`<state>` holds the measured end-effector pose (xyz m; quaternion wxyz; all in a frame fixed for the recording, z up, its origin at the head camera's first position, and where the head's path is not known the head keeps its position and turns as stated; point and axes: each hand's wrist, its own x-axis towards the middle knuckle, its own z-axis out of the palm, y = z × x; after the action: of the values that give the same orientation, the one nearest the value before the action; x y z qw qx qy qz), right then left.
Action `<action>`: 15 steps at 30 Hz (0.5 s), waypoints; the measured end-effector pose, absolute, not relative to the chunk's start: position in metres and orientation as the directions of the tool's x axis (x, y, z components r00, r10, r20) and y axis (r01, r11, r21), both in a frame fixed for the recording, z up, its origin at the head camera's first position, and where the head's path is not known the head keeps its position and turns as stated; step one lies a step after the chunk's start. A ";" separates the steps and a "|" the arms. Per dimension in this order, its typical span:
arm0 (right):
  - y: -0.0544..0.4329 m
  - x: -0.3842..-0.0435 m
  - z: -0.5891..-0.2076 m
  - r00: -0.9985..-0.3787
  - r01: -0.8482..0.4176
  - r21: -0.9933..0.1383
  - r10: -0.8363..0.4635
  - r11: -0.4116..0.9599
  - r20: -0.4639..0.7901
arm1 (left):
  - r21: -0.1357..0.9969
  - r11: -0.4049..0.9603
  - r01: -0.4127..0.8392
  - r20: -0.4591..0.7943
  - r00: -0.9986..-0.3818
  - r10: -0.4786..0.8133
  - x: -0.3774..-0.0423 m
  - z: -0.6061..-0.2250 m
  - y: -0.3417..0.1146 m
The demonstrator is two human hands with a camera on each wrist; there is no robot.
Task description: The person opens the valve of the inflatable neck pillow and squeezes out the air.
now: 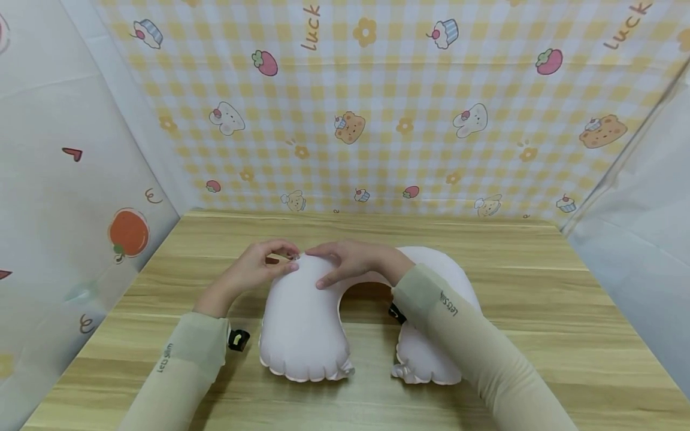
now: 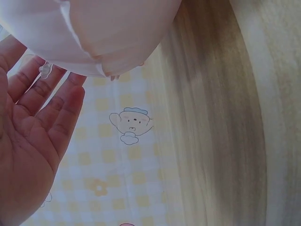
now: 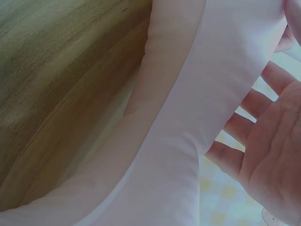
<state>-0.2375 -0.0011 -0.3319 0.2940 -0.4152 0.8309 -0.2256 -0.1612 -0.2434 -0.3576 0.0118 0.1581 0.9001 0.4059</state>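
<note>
A pale pink inflatable neck pillow (image 1: 304, 323), puffed up with gathered seams at its ends, lies on the wooden table as a U opening towards me. My left hand (image 1: 259, 263) is at the far left bend, thumb and fingers parted around a small clear valve (image 2: 45, 70) that sticks out of the pillow's edge. In the left wrist view its fingers are loosely extended behind the valve. My right hand (image 1: 350, 260) spreads over the same bend, its thumb on top. Its fingertips meet the pillow's edge in the right wrist view, fingers (image 3: 235, 127) nearly straight.
The wooden table (image 1: 539, 335) carries the pillow. Behind it stands a yellow checked backdrop (image 1: 377, 120) with cartoon prints, and a white printed sheet (image 1: 64, 179) hangs at the left. My right sleeve (image 1: 463, 335) crosses over the pillow's right arm and hides part of it.
</note>
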 end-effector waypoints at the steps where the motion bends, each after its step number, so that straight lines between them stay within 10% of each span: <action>1: -0.001 -0.237 -0.332 -0.483 -0.555 -0.620 -0.822 0.554 -0.302 | 0.734 0.621 0.275 0.106 -0.950 0.295 -0.161 -0.358 -0.243; 15: -0.001 -0.236 -0.340 -0.486 -0.516 -0.655 -0.818 0.552 -0.307 | 0.725 0.632 0.274 0.097 -0.949 0.300 -0.159 -0.361 -0.243</action>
<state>-0.2358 -0.0008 -0.3398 0.3065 -0.4040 0.8259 -0.2463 -0.1587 -0.2425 -0.3612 0.0167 0.1589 0.9031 0.3985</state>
